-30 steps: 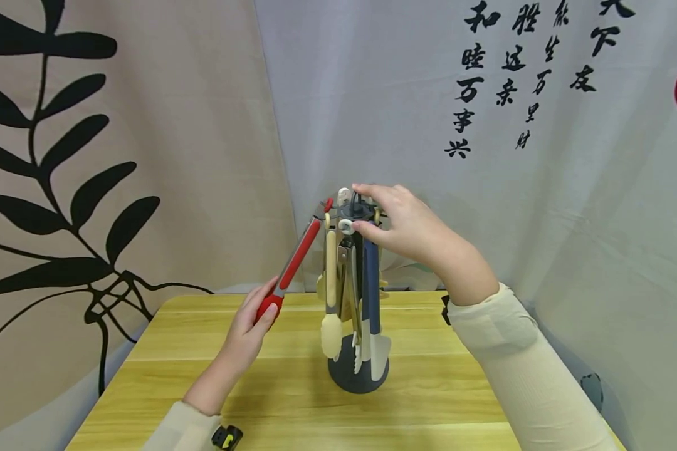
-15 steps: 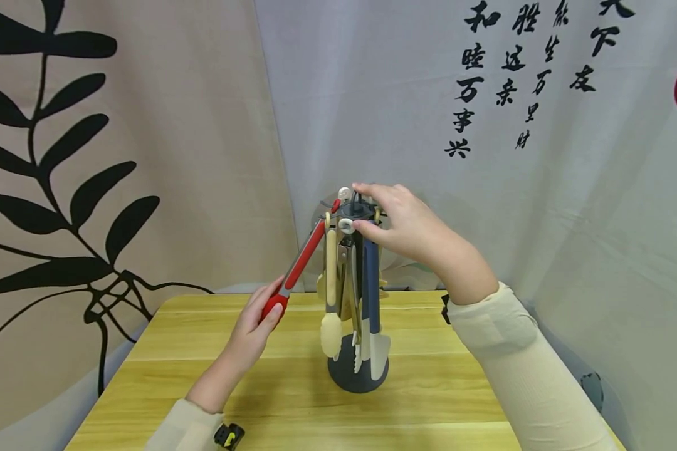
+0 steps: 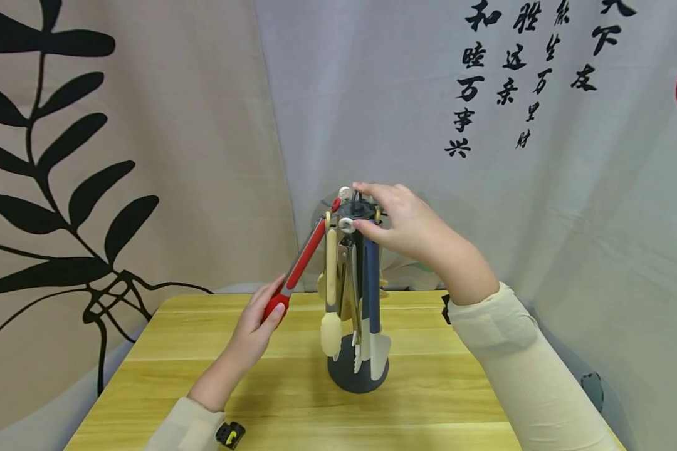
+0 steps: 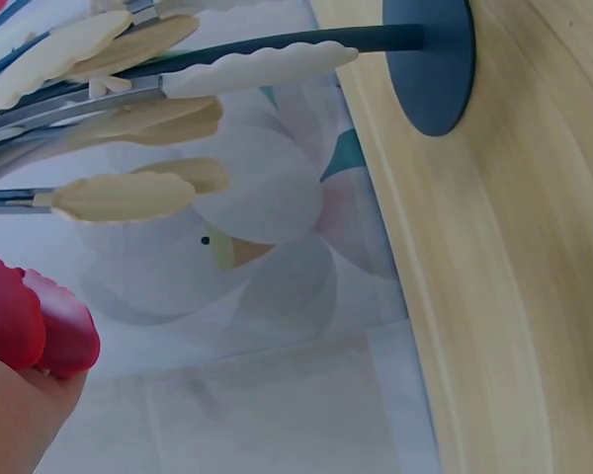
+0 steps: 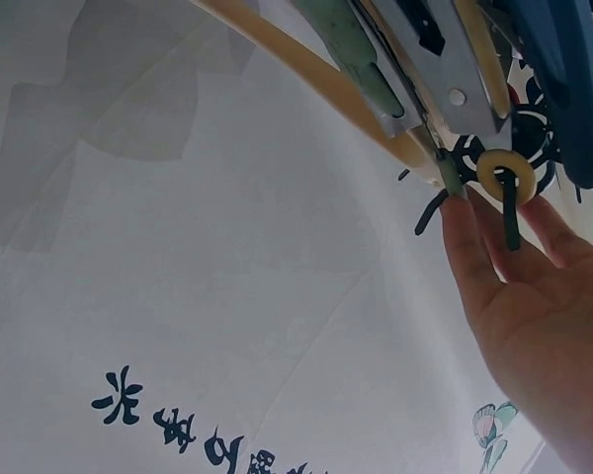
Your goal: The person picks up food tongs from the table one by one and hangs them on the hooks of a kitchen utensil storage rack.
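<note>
In the head view my left hand [image 3: 252, 335] grips a pair of red tongs [image 3: 306, 260] by their scalloped red tips [image 4: 64, 326]. The tongs slant up to the right, their red ring end overlapping a hook at the top of a dark rotating utensil rack [image 3: 354, 374]. My right hand [image 3: 409, 222] holds the top of that rack, thumb in front and fingers behind. Other utensils hang from it: cream-tipped tongs [image 3: 331, 335], a blue-handled spatula [image 3: 379, 351] and several more. From the right wrist, the fingertips show among the hooks, close to a yellow ring [image 5: 506, 178].
The rack stands on a light wooden table [image 3: 429, 388]. Behind it hangs a pale curtain [image 3: 372, 94] with black lettering, and a leaf-patterned one [image 3: 214, 156] is to the left. A black wrist camera [image 3: 230, 435] sits at the left cuff.
The left hand has brought the red tongs a little to the right and up, so their ring end moved in closer over the rack's hooks. The right hand has stayed in place.
</note>
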A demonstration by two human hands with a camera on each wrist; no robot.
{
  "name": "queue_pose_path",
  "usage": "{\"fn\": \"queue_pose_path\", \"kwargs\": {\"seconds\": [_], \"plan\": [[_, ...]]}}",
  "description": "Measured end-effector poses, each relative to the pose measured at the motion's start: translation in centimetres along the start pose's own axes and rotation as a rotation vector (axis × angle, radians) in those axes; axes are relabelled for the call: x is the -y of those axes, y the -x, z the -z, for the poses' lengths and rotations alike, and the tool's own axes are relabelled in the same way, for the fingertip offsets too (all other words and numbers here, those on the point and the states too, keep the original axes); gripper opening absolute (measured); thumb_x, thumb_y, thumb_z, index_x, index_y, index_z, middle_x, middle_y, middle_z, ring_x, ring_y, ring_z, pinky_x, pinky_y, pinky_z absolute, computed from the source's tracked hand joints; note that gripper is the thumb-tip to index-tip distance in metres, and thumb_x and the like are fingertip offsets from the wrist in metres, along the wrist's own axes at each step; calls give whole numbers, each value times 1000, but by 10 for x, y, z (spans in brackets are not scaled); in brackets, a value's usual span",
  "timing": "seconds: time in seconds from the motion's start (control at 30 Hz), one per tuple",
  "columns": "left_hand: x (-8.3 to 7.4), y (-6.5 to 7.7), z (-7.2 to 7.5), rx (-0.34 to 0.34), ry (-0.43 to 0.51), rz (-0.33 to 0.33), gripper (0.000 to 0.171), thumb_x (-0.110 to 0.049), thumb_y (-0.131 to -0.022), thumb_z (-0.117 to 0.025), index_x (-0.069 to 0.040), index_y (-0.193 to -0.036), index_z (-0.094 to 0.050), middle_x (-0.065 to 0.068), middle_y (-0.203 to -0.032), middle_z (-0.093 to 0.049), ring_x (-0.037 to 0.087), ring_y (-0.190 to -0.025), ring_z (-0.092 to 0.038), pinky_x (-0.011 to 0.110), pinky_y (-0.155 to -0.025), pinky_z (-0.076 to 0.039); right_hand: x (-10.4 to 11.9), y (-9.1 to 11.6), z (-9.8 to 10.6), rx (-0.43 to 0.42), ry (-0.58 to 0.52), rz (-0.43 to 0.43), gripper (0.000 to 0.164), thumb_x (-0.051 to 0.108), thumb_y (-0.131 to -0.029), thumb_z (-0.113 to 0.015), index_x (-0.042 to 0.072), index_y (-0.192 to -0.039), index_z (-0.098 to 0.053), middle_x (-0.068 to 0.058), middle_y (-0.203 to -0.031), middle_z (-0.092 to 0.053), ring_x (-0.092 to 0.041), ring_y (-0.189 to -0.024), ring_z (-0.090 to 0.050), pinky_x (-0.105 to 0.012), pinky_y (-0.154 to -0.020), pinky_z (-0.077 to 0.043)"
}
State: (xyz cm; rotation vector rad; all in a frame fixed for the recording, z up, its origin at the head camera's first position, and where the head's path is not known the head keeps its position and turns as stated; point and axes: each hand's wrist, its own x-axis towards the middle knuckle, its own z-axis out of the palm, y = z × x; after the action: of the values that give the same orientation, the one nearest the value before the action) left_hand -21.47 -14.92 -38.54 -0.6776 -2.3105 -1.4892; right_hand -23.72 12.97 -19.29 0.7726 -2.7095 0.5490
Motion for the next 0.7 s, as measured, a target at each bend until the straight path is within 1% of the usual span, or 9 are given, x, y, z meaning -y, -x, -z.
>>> {"fn": "queue_pose_path", "kwargs": {"seconds": [0.1, 0.2, 0.3, 0.43, 0.53, 0.63, 0.7], "plan": [[17, 0, -2, 5, -14, 7, 51, -15, -98, -49, -24, -147, -35, 4, -137, -44, 16, -103, -48, 28, -82, -47, 0, 0, 0, 0, 0, 0, 61, 41, -92, -57, 21, -146, -37, 1, -147, -41, -26, -133, -36, -46, -108, -33], [19, 1, -4, 11, -27, 15, 52, -14, -98, -50, -22, -147, -34, 4, -138, -43, 16, -104, -48, 28, -83, -47, 0, 0, 0, 0, 0, 0, 61, 41, -92, -57, 23, -146, -36, 2, -147, -41, -26, -132, -37, -46, -108, -33], [14, 1, -4, 20, -35, 15, 53, -11, -97, -49, -16, -148, -33, 7, -138, -43, 17, -104, -48, 28, -83, -47, 0, 0, 0, -2, 1, 0, 61, 41, -91, -57, 23, -146, -36, 1, -147, -41, -26, -132, -37, -46, -108, -33], [-4, 1, -4, 39, -46, 17, 53, -8, -97, -50, -7, -147, -33, 14, -138, -43, 20, -107, -49, 29, -85, -47, 1, 1, 0, -2, -5, 10, 61, 41, -91, -57, 22, -146, -37, 1, -147, -42, -26, -131, -38, -46, -107, -34], [-16, 2, -2, 62, -59, 26, 53, -8, -97, -50, -4, -146, -33, 16, -137, -43, 22, -110, -51, 33, -87, -49, 1, 1, -1, -6, -9, 22, 61, 40, -91, -57, 21, -145, -38, 1, -147, -42, -25, -130, -38, -46, -107, -35], [-19, 3, -3, 87, -56, 32, 53, -8, -96, -51, -3, -146, -33, 17, -137, -44, 24, -114, -51, 40, -90, -48, 2, 2, -1, -10, -8, 22, 60, 40, -91, -58, 22, -145, -38, 1, -146, -43, -25, -130, -38, -45, -107, -35], [-17, 3, -4, 98, -51, 27, 54, -9, -96, -52, -4, -146, -33, 16, -137, -46, 25, -115, -50, 43, -92, -48, 2, 3, 0, -7, -7, 19, 60, 40, -91, -57, 22, -145, -37, 1, -147, -42, -25, -130, -38, -46, -107, -35]]}}
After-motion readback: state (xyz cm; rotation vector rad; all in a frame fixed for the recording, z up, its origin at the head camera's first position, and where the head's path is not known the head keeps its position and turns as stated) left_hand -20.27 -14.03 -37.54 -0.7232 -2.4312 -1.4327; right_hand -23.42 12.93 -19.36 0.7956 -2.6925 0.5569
